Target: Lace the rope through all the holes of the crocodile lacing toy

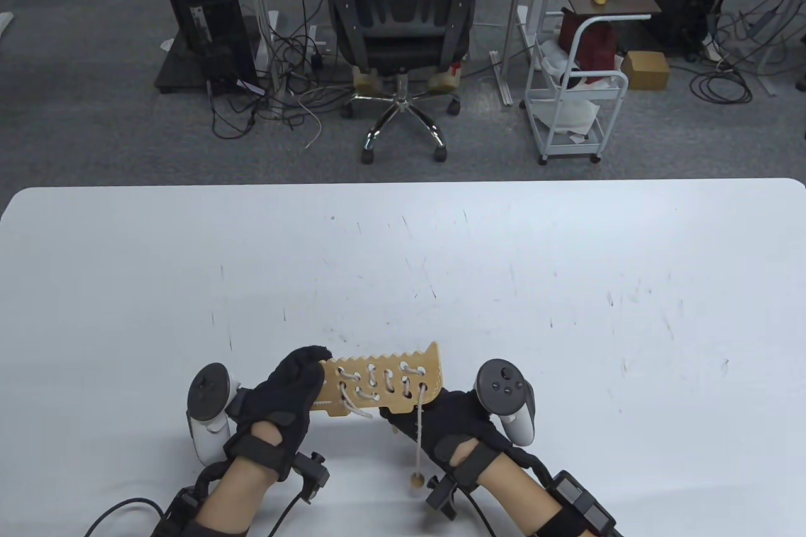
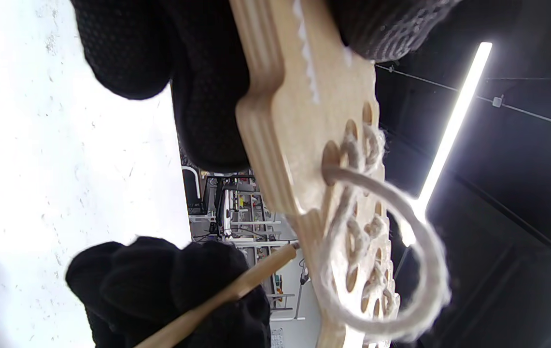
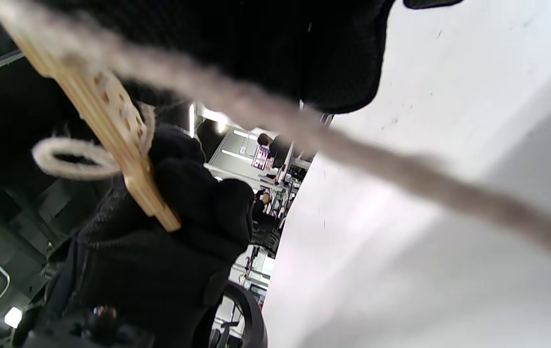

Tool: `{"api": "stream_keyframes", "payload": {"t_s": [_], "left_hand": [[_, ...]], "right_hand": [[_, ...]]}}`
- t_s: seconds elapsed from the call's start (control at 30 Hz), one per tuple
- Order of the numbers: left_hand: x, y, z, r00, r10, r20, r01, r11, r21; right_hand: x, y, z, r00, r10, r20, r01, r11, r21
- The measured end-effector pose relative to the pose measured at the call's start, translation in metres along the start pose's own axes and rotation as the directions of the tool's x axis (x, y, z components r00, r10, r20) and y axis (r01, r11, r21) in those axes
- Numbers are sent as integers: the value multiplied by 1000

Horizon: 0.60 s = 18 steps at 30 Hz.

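Nearest the table's front edge, a small wooden bead is seen hanging at the end of a pale rope that drops from the crocodile lacing toy. The toy is held up off the white table between both gloved hands, its toothed edge turned away from the person. The left hand is closed around the toy's left end — fingers wrapped over the far edge, thumb on the near face. The right hand is curled at the toy's lower right corner; in the left wrist view a thin wooden stick is gripped in its fingers. Rope is laced through several of the toy's holes, and a loose loop stands out from one hole near the left end. Beyond the table, an office chair and a white cart are seen on the grey floor.
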<state>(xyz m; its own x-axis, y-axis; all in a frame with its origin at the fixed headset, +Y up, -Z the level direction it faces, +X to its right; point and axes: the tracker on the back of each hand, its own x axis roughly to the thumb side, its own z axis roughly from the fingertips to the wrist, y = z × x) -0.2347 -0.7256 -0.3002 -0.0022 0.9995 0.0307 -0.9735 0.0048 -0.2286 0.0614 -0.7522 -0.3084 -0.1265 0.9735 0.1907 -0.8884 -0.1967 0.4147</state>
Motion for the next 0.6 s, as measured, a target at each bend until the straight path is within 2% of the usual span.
{"api": "stream_keyframes", "payload": {"t_s": [0.6], "left_hand": [[1, 5, 0, 1000, 6, -12, -5, 999, 33]], "right_hand": [[-9, -44, 3, 990, -137, -22, 130, 971, -198]]}}
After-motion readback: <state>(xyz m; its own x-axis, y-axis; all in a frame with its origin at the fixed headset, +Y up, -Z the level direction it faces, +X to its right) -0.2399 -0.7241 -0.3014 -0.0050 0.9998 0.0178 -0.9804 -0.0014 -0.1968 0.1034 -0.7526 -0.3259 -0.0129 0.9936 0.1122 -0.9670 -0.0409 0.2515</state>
